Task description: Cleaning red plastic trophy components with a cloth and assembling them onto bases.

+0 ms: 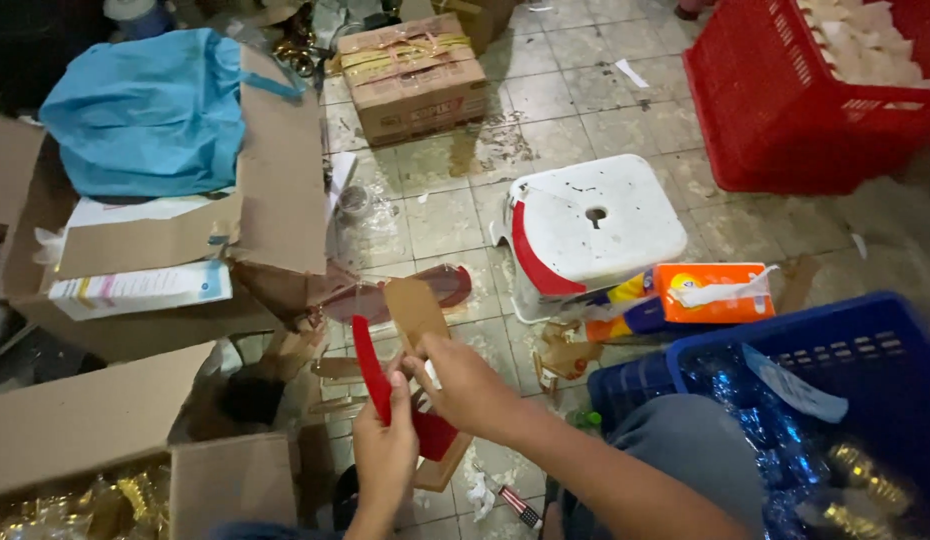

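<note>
Your left hand grips the red curved piece just below centre; your right hand pinches the brown card backing at its 1 o'clock. Backing looks partly off; separating remains.

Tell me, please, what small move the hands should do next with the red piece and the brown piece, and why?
Probably the right hand should peel the brown piece further off the red piece. The left hand holds the red piece upright in its grip, and the right fingers pinch where the two meet, with the brown piece standing up and away from it.
</note>
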